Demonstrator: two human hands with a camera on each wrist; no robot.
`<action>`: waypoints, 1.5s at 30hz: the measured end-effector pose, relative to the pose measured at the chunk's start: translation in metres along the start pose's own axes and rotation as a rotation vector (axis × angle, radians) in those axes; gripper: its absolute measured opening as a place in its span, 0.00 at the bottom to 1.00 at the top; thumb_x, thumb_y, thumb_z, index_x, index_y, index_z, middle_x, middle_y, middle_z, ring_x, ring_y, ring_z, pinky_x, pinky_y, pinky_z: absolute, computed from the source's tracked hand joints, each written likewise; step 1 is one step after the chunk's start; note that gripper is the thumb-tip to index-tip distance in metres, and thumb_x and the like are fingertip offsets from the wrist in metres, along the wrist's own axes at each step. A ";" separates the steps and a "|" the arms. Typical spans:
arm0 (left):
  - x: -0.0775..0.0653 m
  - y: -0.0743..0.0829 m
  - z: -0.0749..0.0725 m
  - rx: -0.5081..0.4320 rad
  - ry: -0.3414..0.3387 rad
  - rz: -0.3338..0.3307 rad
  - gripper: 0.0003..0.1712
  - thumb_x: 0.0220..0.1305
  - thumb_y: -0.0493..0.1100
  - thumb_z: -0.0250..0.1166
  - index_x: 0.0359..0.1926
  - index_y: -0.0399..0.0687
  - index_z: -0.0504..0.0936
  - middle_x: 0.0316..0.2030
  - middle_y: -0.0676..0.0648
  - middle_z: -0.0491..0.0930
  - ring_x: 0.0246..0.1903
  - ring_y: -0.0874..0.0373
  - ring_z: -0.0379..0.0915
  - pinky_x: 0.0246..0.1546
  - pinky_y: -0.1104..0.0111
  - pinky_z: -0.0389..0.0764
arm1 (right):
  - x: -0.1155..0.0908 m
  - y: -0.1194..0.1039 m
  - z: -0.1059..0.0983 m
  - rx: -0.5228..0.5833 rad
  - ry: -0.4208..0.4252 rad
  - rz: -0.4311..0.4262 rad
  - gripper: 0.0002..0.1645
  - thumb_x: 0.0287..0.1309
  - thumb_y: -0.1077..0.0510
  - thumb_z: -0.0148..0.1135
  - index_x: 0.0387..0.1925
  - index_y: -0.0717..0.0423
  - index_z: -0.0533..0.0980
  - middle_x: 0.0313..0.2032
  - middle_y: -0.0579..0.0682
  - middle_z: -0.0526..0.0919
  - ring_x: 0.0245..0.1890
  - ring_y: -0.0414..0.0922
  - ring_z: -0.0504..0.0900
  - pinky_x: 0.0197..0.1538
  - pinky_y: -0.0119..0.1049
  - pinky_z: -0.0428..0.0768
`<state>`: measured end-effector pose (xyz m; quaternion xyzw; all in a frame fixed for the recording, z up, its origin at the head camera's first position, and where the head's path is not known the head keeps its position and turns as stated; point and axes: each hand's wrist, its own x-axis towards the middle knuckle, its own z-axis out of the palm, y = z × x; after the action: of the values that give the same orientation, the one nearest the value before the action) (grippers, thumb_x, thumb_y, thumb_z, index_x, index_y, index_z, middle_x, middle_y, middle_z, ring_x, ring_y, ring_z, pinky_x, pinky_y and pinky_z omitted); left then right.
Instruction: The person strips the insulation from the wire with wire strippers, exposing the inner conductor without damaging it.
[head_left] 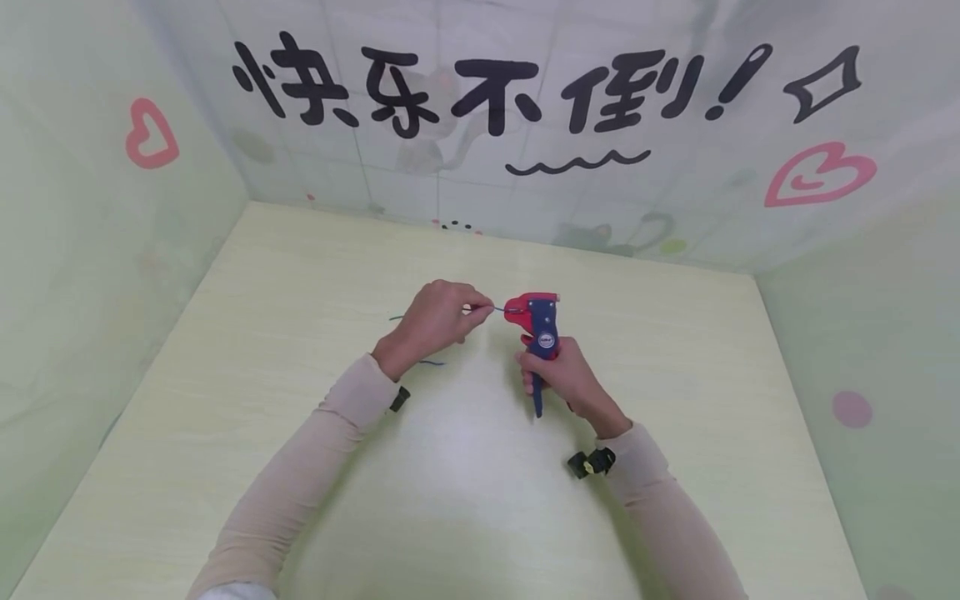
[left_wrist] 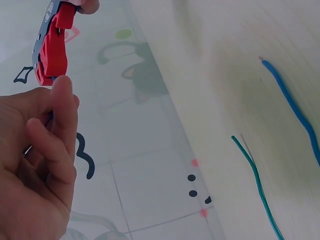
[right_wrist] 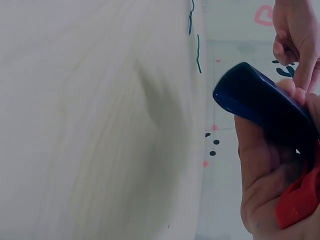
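Near the middle of the table, my left hand [head_left: 441, 315] pinches a thin blue wire [head_left: 498, 309] between thumb and forefinger. The wire runs rightward into the red nose of a wire stripper [head_left: 543, 315]. My right hand [head_left: 573, 375] grips the stripper's blue handles, its fingers curled around them; the tool stands with its nose pointing left. In the left wrist view the stripper's red head [left_wrist: 52, 52] is just beyond the left fingertips. The right wrist view shows a dark blue handle end [right_wrist: 250, 90]; the stripper's nose is outside that view.
On the pale table [head_left: 465, 467] lie a green wire [left_wrist: 258, 182] and a blue wire [left_wrist: 290, 95] with a bare tip, both close to my left hand. A printed curtain wall [head_left: 480, 192] rises behind the table's far edge, with more curtain at both sides.
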<state>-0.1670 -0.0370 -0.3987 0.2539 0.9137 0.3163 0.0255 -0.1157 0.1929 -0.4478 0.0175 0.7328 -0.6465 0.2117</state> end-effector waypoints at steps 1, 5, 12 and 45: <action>0.000 0.000 0.000 -0.005 0.006 0.008 0.13 0.67 0.45 0.66 0.50 0.49 0.88 0.36 0.50 0.87 0.15 0.67 0.73 0.27 0.71 0.74 | 0.000 0.000 0.001 0.008 0.015 -0.011 0.13 0.63 0.58 0.63 0.32 0.65 0.73 0.18 0.50 0.79 0.17 0.44 0.78 0.29 0.36 0.84; 0.003 0.000 -0.001 -0.019 0.026 0.037 0.13 0.68 0.45 0.65 0.50 0.49 0.88 0.39 0.49 0.87 0.14 0.69 0.73 0.28 0.71 0.75 | 0.001 0.002 0.005 0.054 0.072 -0.068 0.11 0.64 0.60 0.61 0.27 0.63 0.72 0.16 0.48 0.76 0.15 0.43 0.75 0.24 0.33 0.80; 0.005 0.001 0.000 -0.040 0.014 0.017 0.14 0.68 0.45 0.65 0.51 0.50 0.87 0.39 0.50 0.87 0.14 0.67 0.74 0.28 0.71 0.75 | 0.002 0.005 0.000 0.025 0.111 -0.121 0.14 0.65 0.61 0.58 0.23 0.59 0.70 0.14 0.47 0.72 0.14 0.42 0.71 0.24 0.33 0.75; 0.007 -0.059 -0.005 -0.053 0.110 -0.168 0.12 0.68 0.45 0.65 0.49 0.49 0.88 0.45 0.48 0.86 0.38 0.55 0.82 0.40 0.62 0.80 | -0.006 0.000 -0.017 -0.027 0.101 -0.053 0.20 0.66 0.52 0.63 0.50 0.63 0.71 0.38 0.67 0.84 0.34 0.49 0.88 0.49 0.42 0.84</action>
<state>-0.2005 -0.0761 -0.4286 0.1577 0.9231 0.3506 0.0088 -0.1155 0.2109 -0.4449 0.0280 0.7513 -0.6403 0.1576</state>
